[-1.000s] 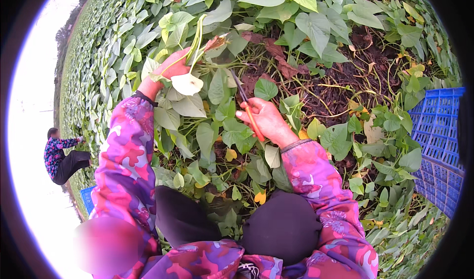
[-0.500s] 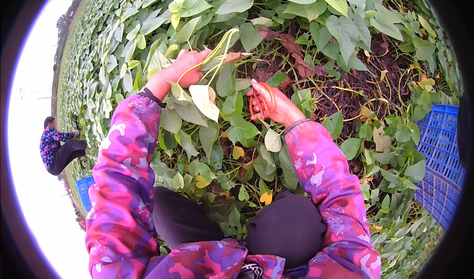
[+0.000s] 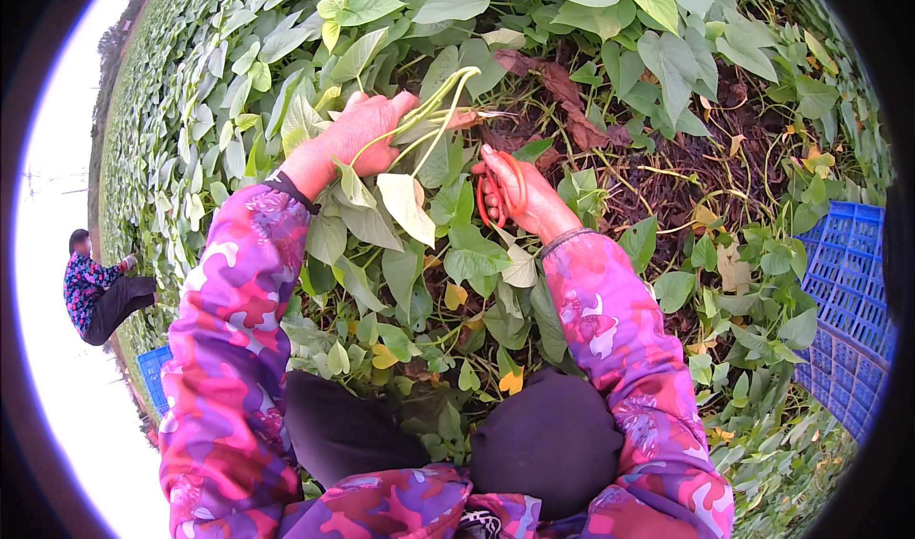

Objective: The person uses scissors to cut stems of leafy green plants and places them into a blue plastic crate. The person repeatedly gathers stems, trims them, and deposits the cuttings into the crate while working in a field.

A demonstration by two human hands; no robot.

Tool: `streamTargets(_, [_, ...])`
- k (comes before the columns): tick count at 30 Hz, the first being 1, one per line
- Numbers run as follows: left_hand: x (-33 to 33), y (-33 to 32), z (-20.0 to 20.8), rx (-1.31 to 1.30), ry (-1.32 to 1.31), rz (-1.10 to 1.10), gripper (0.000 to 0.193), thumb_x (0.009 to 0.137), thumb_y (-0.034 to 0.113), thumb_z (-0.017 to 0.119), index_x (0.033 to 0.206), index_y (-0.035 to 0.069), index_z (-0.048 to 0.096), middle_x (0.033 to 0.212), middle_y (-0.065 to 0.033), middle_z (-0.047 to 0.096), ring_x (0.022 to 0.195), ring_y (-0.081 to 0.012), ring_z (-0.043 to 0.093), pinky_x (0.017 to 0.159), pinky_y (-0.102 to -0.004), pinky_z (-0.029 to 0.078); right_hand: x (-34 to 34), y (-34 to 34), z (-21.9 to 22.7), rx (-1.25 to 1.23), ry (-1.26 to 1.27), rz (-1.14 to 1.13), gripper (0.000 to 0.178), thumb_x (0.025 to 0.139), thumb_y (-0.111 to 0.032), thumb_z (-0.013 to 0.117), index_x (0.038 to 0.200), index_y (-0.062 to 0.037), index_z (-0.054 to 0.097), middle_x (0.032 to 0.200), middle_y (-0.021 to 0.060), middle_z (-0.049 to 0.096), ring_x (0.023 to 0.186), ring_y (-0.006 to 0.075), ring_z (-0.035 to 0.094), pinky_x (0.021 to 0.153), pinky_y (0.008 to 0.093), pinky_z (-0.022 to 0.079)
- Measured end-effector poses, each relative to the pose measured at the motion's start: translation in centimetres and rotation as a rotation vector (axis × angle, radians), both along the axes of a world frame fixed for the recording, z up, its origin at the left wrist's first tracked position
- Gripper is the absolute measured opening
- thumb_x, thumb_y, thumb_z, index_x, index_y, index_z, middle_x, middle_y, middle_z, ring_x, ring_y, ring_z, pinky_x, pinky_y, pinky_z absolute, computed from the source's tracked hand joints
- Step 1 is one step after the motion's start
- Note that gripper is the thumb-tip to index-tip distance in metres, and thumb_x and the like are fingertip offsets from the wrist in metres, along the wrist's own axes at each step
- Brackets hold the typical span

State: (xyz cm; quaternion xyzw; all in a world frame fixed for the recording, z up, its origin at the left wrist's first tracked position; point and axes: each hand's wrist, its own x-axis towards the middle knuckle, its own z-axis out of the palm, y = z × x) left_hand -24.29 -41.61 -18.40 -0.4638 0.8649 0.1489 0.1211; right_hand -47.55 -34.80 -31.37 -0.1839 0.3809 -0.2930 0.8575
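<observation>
Leafy stems jut from my left hand, held above the green field, well in from its left edge; their tips bend over toward the right. That hand is closed, the fingers curled around the stems, and a pale leaf hangs just below it. My right hand is apart from the left, to its right and a little lower, with the fingers folded about the orange-red handles of my scissors; I cannot make out the blades, so I cannot tell whether they are spread or pressed together. Beyond my right hand the leaves thin out into a dark patch of soil strewn with bare vines, and a brown withered leaf lies at the upper left edge of that patch. Broad green leaves crowd in around the left hand. Near my dark-trousered knees a yellow leaf shows among the green. Toward the field's right edge a blue crate sits tilted in my view. Along the field's left edge, well apart from me, a co-worker in a patterned top and dark trousers crouches near a second blue crate.
</observation>
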Motion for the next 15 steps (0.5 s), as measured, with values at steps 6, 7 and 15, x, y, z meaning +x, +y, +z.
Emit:
streamTargets(6, [-1.7,1.6,-2.5,-0.268,-0.315,-0.136,0.056,0.066,0.021,0.074,0.115,0.009,0.050,0.087,-0.0107,0.060,0.092,-0.0289,0.058,0.082,-0.0408,0.039,1.2,0.5,-0.5,-0.084,0.067,-0.070,0.049,0.089,-0.047,0.066,0.099,-0.0001,0.058,0.060,-0.0008,0.046,0.046,0.0098,0.042,0.043,0.0250,0.037])
streamTargets(7, [-1.9,1.6,-3.0,-0.328,-0.329,-0.156,0.043,0.063,0.023,0.074,0.099,0.009,0.056,0.084,-0.0095,0.058,0.091,-0.0276,0.057,0.081,-0.0402,0.039,1.1,0.6,-0.3,-0.048,0.034,-0.097,0.045,0.088,-0.045,0.068,0.096,-0.0017,0.058,0.060,-0.0018,0.046,0.046,0.0081,0.042,0.041,0.0230,0.034])
streamTargets(15, [3.1,-1.2,1.3,-0.233,0.183,0.197,0.035,0.076,0.020,0.073,0.106,0.007,0.062,0.089,-0.0032,0.062,0.084,-0.0234,0.061,0.073,-0.0375,0.048,-2.4,3.1,2.3,-0.143,-0.019,-0.166,0.041,0.091,-0.042,0.065,0.096,-0.0018,0.058,0.062,-0.0024,0.045,0.051,0.0068,0.041,0.045,0.0229,0.035])
